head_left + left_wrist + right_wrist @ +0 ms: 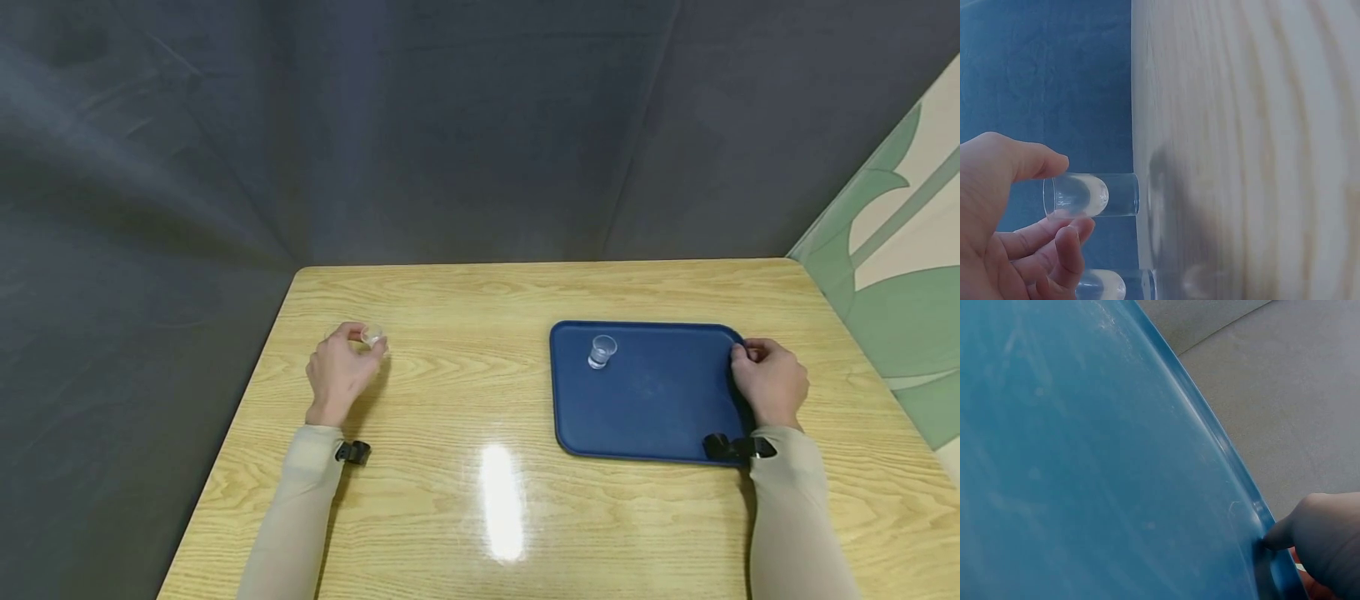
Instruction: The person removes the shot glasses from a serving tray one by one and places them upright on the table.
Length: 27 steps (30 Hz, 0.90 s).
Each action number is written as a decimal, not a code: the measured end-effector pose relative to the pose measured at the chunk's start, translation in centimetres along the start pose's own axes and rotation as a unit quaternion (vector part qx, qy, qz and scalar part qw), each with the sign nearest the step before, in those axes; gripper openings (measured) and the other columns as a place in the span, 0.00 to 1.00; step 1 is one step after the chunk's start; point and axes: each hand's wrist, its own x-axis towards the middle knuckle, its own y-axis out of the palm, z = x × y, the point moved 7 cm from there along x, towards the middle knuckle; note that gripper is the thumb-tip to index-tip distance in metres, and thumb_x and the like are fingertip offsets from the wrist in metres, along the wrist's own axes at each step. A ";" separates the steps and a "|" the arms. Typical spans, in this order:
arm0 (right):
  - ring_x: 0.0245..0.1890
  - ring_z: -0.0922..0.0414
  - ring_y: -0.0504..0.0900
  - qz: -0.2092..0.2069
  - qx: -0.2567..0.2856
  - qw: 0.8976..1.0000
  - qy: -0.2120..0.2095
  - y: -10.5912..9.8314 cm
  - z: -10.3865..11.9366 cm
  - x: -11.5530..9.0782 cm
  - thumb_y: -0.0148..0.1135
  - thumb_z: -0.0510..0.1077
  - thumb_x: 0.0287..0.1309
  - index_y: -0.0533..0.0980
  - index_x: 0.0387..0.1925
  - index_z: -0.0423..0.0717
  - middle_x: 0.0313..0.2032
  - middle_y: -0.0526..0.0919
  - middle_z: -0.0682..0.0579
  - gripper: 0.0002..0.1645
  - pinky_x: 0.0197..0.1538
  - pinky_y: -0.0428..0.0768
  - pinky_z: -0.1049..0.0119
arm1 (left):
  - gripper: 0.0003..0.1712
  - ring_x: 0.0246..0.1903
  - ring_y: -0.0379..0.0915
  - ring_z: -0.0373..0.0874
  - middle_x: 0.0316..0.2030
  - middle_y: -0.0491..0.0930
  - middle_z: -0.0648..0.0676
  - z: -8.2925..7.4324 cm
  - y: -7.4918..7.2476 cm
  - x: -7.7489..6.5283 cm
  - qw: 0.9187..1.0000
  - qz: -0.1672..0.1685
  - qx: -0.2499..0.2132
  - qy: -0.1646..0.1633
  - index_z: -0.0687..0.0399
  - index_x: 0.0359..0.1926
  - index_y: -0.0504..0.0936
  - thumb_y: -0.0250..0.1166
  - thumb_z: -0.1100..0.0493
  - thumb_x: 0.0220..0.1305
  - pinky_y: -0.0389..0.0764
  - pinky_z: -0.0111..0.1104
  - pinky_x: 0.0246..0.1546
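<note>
My left hand [341, 371] pinches a small clear shot glass [372, 335] between thumb and fingers, over the left part of the table. In the left wrist view this shot glass [1091, 195] has its base right at the wooden surface. A second shot glass [1116, 286] stands just beyond the curled fingers there, partly hidden by them. On the right, my right hand [772, 383] grips the right rim of a blue tray [645, 417], thumb over the edge. Another shot glass [602, 352] stands on the tray near its upper left corner.
The light wooden table [450, 400] lies under everything, with a bright light reflection at its front middle. A dark cloth [480, 133] hangs behind the far edge and along the left side. Patterned green and cream fabric [900, 275] borders the right.
</note>
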 end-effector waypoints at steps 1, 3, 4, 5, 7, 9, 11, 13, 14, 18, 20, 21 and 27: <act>0.51 0.33 0.79 -0.003 -0.001 1.000 -0.003 0.0 0.0 0.0 0.51 0.53 0.77 0.79 0.62 0.33 0.49 0.83 0.32 0.30 0.47 0.68 0.47 | 0.28 0.26 0.80 0.53 0.48 0.90 0.58 0.1 0.0 0.0 1.000 -0.001 0.000 -0.002 0.54 0.60 0.85 0.70 0.41 0.69 0.73 0.40 0.25; 0.51 0.33 0.79 -0.005 -0.003 1.000 -0.005 0.0 0.0 0.0 0.51 0.52 0.76 0.79 0.62 0.33 0.49 0.84 0.32 0.30 0.45 0.67 0.49 | 0.28 0.28 0.82 0.55 0.48 0.91 0.57 0.3 -0.1 0.1 1.000 -0.003 0.000 -0.006 0.54 0.60 0.85 0.70 0.41 0.68 0.75 0.42 0.28; 0.51 0.33 0.79 -0.005 -0.003 1.000 -0.004 0.0 0.0 0.0 0.51 0.52 0.76 0.79 0.62 0.33 0.49 0.83 0.32 0.30 0.45 0.67 0.50 | 0.28 0.29 0.83 0.55 0.48 0.91 0.57 0.4 -0.1 0.1 1.000 -0.003 -0.001 -0.008 0.53 0.60 0.85 0.70 0.41 0.68 0.76 0.43 0.28; 0.51 0.33 0.79 -0.005 -0.003 1.000 -0.004 0.0 0.0 0.1 0.51 0.52 0.76 0.79 0.62 0.33 0.49 0.83 0.32 0.30 0.44 0.66 0.51 | 0.28 0.30 0.84 0.56 0.49 0.91 0.57 0.5 -0.1 0.2 1.000 -0.003 -0.002 -0.009 0.53 0.60 0.85 0.70 0.41 0.68 0.76 0.43 0.29; 0.51 0.33 0.79 -0.004 -0.002 1.000 -0.002 0.0 0.0 0.1 0.51 0.53 0.76 0.79 0.62 0.33 0.48 0.83 0.33 0.30 0.44 0.66 0.52 | 0.28 0.31 0.84 0.57 0.49 0.91 0.57 0.7 -0.1 0.3 1.000 -0.004 -0.002 -0.010 0.54 0.61 0.85 0.70 0.41 0.69 0.77 0.44 0.29; 0.52 0.33 0.79 -0.003 0.000 1.000 0.000 0.0 -0.1 0.1 0.51 0.53 0.76 0.79 0.63 0.33 0.49 0.83 0.33 0.30 0.45 0.66 0.51 | 0.29 0.32 0.85 0.57 0.50 0.90 0.58 1.0 -0.2 0.4 1.000 -0.006 -0.003 -0.011 0.54 0.61 0.85 0.69 0.41 0.69 0.77 0.44 0.30; 0.52 0.33 0.79 -0.002 0.001 1.000 0.002 0.1 -0.1 0.1 0.51 0.53 0.76 0.79 0.63 0.34 0.49 0.83 0.34 0.30 0.45 0.66 0.51 | 0.29 0.33 0.85 0.57 0.50 0.90 0.59 1.2 -0.3 0.5 1.000 -0.007 -0.005 -0.015 0.54 0.61 0.85 0.69 0.41 0.69 0.77 0.45 0.31; 0.52 0.33 0.79 -0.001 0.002 1.000 0.002 0.1 -0.2 0.1 0.51 0.53 0.76 0.79 0.63 0.34 0.49 0.83 0.34 0.30 0.45 0.66 0.51 | 0.28 0.34 0.85 0.58 0.51 0.90 0.59 1.4 -0.4 0.6 1.000 -0.008 -0.006 -0.018 0.54 0.61 0.85 0.69 0.41 0.69 0.77 0.46 0.32; 0.52 0.34 0.79 -0.001 0.001 1.000 0.002 0.0 -0.2 0.1 0.51 0.53 0.76 0.79 0.63 0.34 0.48 0.83 0.34 0.30 0.44 0.66 0.52 | 0.28 0.34 0.85 0.58 0.51 0.90 0.59 1.5 -0.4 0.6 1.000 -0.008 -0.006 -0.019 0.54 0.61 0.85 0.69 0.42 0.69 0.77 0.47 0.33; 0.51 0.34 0.79 -0.003 0.002 1.000 0.000 0.0 -0.2 0.1 0.51 0.53 0.76 0.79 0.63 0.33 0.48 0.83 0.34 0.30 0.45 0.66 0.51 | 0.27 0.34 0.85 0.59 0.51 0.90 0.60 1.5 -0.6 0.7 1.000 -0.012 -0.004 -0.019 0.54 0.60 0.86 0.69 0.42 0.69 0.78 0.49 0.34; 0.51 0.33 0.79 -0.003 0.001 1.000 -0.001 0.0 -0.1 0.1 0.51 0.53 0.76 0.79 0.63 0.34 0.48 0.83 0.34 0.30 0.45 0.66 0.51 | 0.28 0.34 0.85 0.59 0.50 0.90 0.60 1.5 -0.6 0.7 1.000 -0.013 -0.003 -0.018 0.54 0.60 0.86 0.69 0.41 0.69 0.78 0.49 0.33; 0.51 0.33 0.79 -0.004 0.002 1.000 -0.002 0.0 -0.1 0.1 0.51 0.53 0.76 0.79 0.62 0.34 0.48 0.83 0.34 0.30 0.45 0.66 0.50 | 0.27 0.34 0.85 0.58 0.50 0.90 0.59 1.5 -0.6 0.7 1.000 -0.012 -0.002 -0.018 0.54 0.60 0.86 0.69 0.41 0.69 0.78 0.49 0.33; 0.52 0.33 0.79 -0.003 0.000 1.000 -0.004 0.0 -0.1 0.1 0.51 0.53 0.76 0.79 0.62 0.34 0.48 0.83 0.34 0.30 0.44 0.66 0.51 | 0.28 0.34 0.85 0.57 0.49 0.90 0.58 1.5 -0.3 0.5 1.000 -0.004 -0.002 -0.022 0.54 0.61 0.85 0.69 0.41 0.69 0.77 0.47 0.33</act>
